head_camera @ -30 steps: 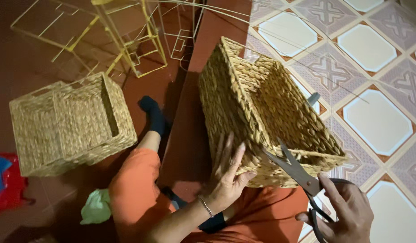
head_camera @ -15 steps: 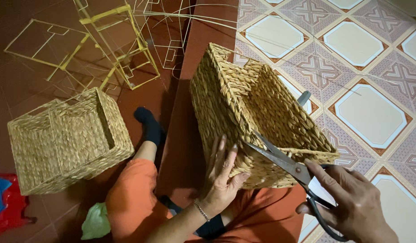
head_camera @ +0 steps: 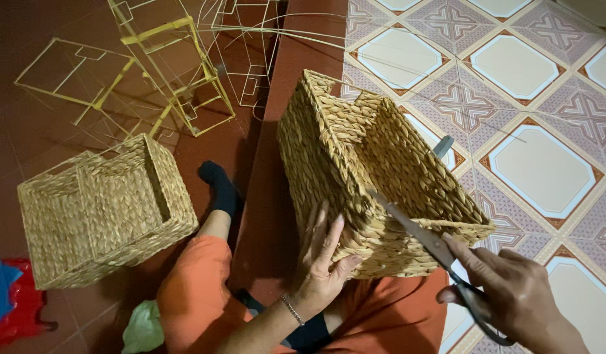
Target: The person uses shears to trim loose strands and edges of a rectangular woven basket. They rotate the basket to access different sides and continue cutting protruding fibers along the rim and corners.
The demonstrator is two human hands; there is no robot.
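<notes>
At far left a woven basket (head_camera: 103,210) sits whole on the floor beside bare wire frames (head_camera: 178,72). The left hand (head_camera: 319,265), fingers spread flat, steadies the near basket (head_camera: 375,177) on the lap. The right hand (head_camera: 513,298) grips scissors (head_camera: 434,246), blades nearly shut at its rim; weaving looks done, trimming seemingly remains.

From where I watch, the light is warm, yellowish and fairly dim, strongest over the patterned tiles (head_camera: 513,151) beyond my right hand (head_camera: 513,298), where the pale panels carry a soft sheen. Left of my left hand (head_camera: 319,265) the red floor (head_camera: 47,164) sinks into gloom. The woven basket (head_camera: 375,177) I steady is lit on its rim; its inner walls are shaded. The scissors (head_camera: 421,239) blade glints faintly. Focus is soft, and lines bow slightly toward the edges.
</notes>
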